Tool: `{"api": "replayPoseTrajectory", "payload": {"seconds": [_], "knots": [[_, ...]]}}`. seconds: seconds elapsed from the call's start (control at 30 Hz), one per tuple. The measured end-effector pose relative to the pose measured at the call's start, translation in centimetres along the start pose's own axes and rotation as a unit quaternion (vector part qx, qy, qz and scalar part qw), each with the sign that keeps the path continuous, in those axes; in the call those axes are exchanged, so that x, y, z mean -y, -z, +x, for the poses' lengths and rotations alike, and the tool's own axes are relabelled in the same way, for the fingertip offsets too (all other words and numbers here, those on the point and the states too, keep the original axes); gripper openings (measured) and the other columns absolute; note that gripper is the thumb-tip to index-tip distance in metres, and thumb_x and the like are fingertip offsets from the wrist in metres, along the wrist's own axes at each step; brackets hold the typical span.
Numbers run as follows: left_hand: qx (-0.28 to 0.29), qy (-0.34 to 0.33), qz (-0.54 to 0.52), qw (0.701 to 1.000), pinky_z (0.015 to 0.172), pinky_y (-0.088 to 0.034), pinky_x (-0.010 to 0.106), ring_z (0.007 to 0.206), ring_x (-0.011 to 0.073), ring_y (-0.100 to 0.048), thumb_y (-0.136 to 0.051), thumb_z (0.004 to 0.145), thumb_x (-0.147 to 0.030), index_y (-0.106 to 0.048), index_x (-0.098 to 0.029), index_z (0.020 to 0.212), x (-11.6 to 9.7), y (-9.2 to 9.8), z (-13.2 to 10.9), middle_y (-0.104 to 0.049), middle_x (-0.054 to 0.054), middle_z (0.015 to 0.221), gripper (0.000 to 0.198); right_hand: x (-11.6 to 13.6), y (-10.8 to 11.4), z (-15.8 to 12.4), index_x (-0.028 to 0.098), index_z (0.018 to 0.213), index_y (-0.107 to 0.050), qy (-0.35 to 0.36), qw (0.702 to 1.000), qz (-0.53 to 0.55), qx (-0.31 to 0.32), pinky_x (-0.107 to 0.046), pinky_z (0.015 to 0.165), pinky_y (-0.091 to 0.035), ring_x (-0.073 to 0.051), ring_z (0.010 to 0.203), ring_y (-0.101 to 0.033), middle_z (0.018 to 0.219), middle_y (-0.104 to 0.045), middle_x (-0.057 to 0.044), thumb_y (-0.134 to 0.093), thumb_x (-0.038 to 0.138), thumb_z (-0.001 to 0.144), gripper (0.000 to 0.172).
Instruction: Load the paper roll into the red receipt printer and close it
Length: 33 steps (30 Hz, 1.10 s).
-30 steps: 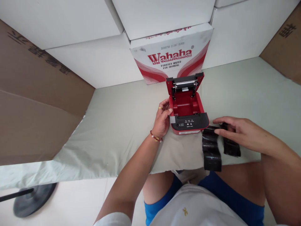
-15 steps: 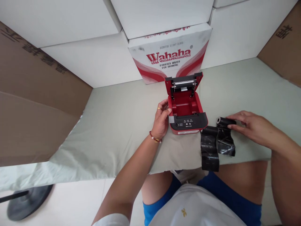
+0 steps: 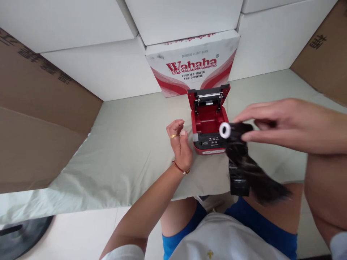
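Note:
A small red and black label printer (image 3: 208,124) stands on the cloth-covered table with its lid raised and its red inner bay exposed. Just left of it, apart from its side, is my left hand (image 3: 179,144), fingers loosely curled apart and nothing in them. My right hand (image 3: 279,124) pinches a roll of black ribbon film (image 3: 238,131) with a white core, lifted in front of the printer's right side. A loose length of film hangs below the roll, blurred. Beneath it, more black film (image 3: 239,184) drapes over the table's front edge.
A Wahaha water carton (image 3: 193,66) stands behind the printer, against stacked white boxes (image 3: 97,72). Brown cardboard boxes flank the table at left (image 3: 40,119) and right (image 3: 322,54). The green cloth (image 3: 130,144) hangs over the front edge, and a round black base (image 3: 27,234) sits on the floor.
My right hand has raised the black film roll from the table and brought it left toward the printer. My left hand has let go of the printer's side and moved slightly left.

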<state>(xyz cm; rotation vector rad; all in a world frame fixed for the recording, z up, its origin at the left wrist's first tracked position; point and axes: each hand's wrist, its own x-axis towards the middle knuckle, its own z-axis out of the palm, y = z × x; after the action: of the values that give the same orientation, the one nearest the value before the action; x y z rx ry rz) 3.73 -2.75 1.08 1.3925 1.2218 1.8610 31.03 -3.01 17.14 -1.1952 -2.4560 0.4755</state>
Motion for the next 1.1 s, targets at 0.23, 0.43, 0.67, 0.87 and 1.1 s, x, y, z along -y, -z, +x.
{"api": "replayPoseTrajectory", "payload": {"seconds": [0.23,0.43,0.67,0.87,1.1], "knots": [[0.097,-0.308,0.165,0.932,0.125,-0.05,0.054,0.14,0.0314,-0.066,-0.043,0.114,-0.059,-0.065,-0.029,0.149,-1.7,0.9,-0.5,-0.071,0.011,0.137,0.051,1.9,-5.1,8.0,0.022,0.134,-0.081,-0.171,0.968,-0.171,0.072,-0.043,0.085,-0.057,-0.035,0.112,-0.078,0.135,-0.081,-0.013,-0.066,0.028,0.101,0.037],[0.181,-0.37,0.187,0.892,0.116,-0.052,0.048,0.117,0.0263,-0.077,-0.067,0.099,-0.03,-0.072,-0.023,0.132,-2.8,0.2,-0.6,-0.084,0.006,0.111,0.033,2.4,-6.8,9.2,0.021,0.131,-0.081,-0.204,0.949,-0.22,0.094,-0.044,0.076,-0.056,-0.038,0.108,-0.08,0.136,-0.081,-0.017,-0.064,0.024,0.102,0.034],[0.182,-0.385,0.213,0.879,0.108,-0.053,0.043,0.112,0.0239,-0.078,-0.068,0.095,-0.02,-0.073,-0.02,0.123,-3.4,-0.3,-0.7,-0.087,0.006,0.11,0.028,1.3,-7.5,10.0,0.026,0.116,-0.088,-0.205,0.959,-0.179,0.073,-0.043,0.076,-0.056,-0.036,0.099,-0.081,0.111,-0.088,-0.013,-0.07,0.02,0.097,0.027],[0.176,-0.401,0.227,0.87,0.108,-0.051,0.043,0.108,0.0225,-0.077,-0.064,0.101,-0.021,-0.073,-0.017,0.125,-3.7,-0.3,-0.8,-0.087,0.007,0.106,0.026,-0.6,-5.9,7.5,0.025,0.094,-0.084,-0.096,0.941,0.088,-0.313,-0.032,0.069,-0.052,-0.017,0.071,-0.07,0.084,-0.083,0.0,-0.07,0.032,0.106,0.02],[0.174,-0.426,0.223,0.859,0.101,-0.051,0.038,0.102,0.0193,-0.072,-0.064,0.103,-0.018,-0.078,-0.02,0.118,-3.6,-0.2,-1.0,-0.081,0.003,0.096,0.021,-4.3,-6.8,8.5,0.025,0.139,-0.078,-0.061,0.919,0.123,-0.37,-0.046,0.105,-0.06,-0.024,0.118,-0.077,0.133,-0.084,-0.01,-0.059,0.054,0.115,0.042]]}}
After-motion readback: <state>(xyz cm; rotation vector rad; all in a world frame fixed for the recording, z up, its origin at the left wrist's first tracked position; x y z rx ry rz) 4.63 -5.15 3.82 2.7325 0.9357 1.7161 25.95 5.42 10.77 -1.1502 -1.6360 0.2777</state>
